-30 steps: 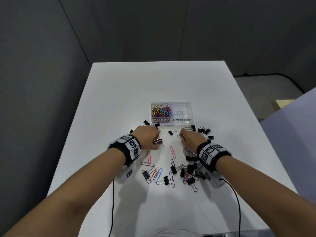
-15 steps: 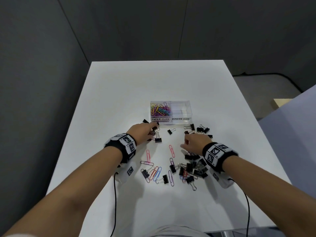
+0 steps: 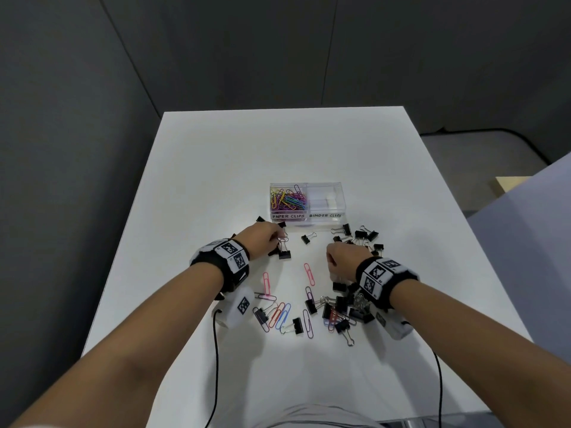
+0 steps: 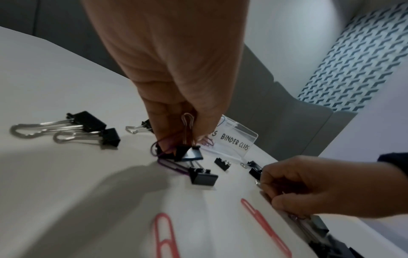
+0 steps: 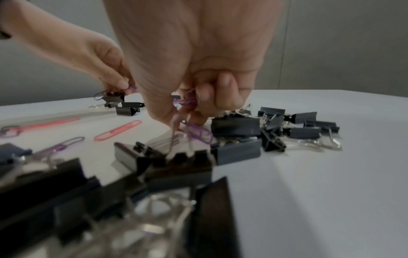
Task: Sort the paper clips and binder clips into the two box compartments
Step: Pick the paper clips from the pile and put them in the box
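Pinching binder clip (image 4: 187, 150), left hand (image 4: 174, 73)

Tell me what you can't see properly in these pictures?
- Left hand, head view: its back hides the fingertips; only the left wrist view shows its grip on a binder clip with a purple paper clip.
- Right hand, right wrist view: purple paper clips in its fingers are blurred, so no count.
- Binder clip compartment, head view: looks empty, but clear walls and glare leave doubt.
- Nearest binder clips, right wrist view: blurred.
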`<state>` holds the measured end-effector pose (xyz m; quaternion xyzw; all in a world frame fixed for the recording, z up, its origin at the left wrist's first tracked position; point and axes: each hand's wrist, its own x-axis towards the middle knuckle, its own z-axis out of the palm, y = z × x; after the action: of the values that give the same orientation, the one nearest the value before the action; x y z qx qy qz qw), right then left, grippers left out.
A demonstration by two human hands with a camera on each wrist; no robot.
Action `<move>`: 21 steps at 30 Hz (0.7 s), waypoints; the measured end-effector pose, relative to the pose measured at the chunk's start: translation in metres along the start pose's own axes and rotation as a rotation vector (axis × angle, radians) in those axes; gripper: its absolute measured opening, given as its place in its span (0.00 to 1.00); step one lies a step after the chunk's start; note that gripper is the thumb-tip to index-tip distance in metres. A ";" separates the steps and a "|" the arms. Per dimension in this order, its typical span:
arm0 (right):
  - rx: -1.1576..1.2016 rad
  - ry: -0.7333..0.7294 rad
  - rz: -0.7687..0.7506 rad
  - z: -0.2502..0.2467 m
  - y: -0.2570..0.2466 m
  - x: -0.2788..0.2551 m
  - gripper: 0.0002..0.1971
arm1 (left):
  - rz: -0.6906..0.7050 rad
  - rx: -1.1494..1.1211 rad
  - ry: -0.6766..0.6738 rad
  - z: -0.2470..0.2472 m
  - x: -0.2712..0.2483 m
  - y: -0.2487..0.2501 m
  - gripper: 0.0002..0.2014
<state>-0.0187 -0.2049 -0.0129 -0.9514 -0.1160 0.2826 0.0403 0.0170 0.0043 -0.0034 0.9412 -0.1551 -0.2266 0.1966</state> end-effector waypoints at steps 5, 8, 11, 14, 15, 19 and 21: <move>0.031 0.068 -0.044 -0.005 -0.003 0.000 0.02 | 0.011 -0.085 0.028 -0.002 0.003 0.005 0.11; 0.130 0.109 -0.023 -0.010 -0.005 0.002 0.10 | 0.003 -0.160 0.052 0.000 0.007 0.005 0.10; 0.329 0.090 -0.010 -0.013 -0.012 0.008 0.15 | 0.001 -0.284 0.068 0.003 0.009 0.008 0.06; 0.472 0.043 -0.040 -0.015 -0.022 0.014 0.15 | 0.008 -0.392 0.088 0.005 0.011 0.015 0.13; 0.495 0.042 -0.059 -0.014 -0.026 0.015 0.15 | 0.008 -0.439 0.096 0.005 0.012 0.017 0.15; 0.524 0.036 -0.061 -0.009 -0.033 0.016 0.21 | 0.010 -0.590 0.139 0.006 0.014 0.023 0.17; 0.483 0.054 -0.044 -0.006 -0.033 0.018 0.20 | 0.021 -0.579 0.134 0.007 0.014 0.026 0.17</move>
<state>-0.0076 -0.1687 -0.0123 -0.9185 -0.0648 0.2754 0.2761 0.0204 -0.0262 -0.0027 0.8571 -0.0804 -0.1968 0.4692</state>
